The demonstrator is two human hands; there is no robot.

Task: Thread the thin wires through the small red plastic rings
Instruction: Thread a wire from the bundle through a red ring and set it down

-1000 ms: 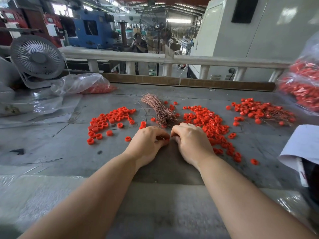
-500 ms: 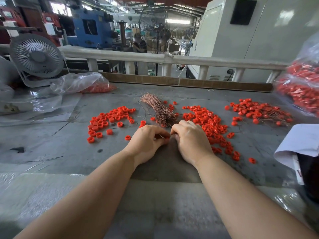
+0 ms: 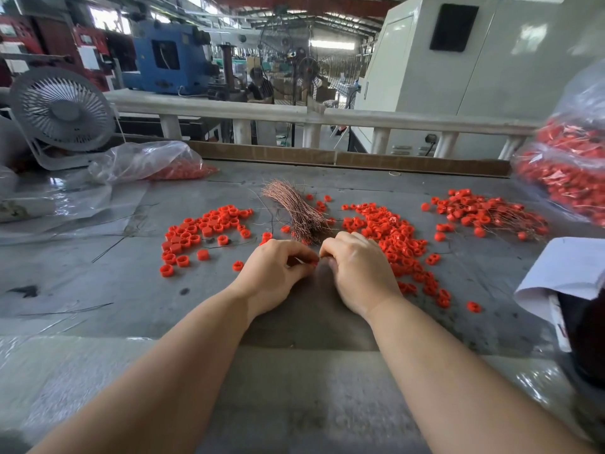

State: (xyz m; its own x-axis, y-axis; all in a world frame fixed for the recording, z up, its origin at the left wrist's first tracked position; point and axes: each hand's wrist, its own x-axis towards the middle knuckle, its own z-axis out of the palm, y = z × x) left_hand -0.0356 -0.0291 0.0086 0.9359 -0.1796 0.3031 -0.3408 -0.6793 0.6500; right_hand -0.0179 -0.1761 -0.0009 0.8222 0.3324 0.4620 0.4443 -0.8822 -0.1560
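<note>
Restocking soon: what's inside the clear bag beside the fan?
The clear bag shows a red mass at its right end, likely rings; crumpled plastic hides the rest.

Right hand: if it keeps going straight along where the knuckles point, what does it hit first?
Likely the copper wire bundle, lying just beyond the right hand fingertips on the table; depth unclear from this view.

Factory hall behind your bench.
You are facing a white railing; daylight is coming under the truss roof, a desk fan standing left.
</note>
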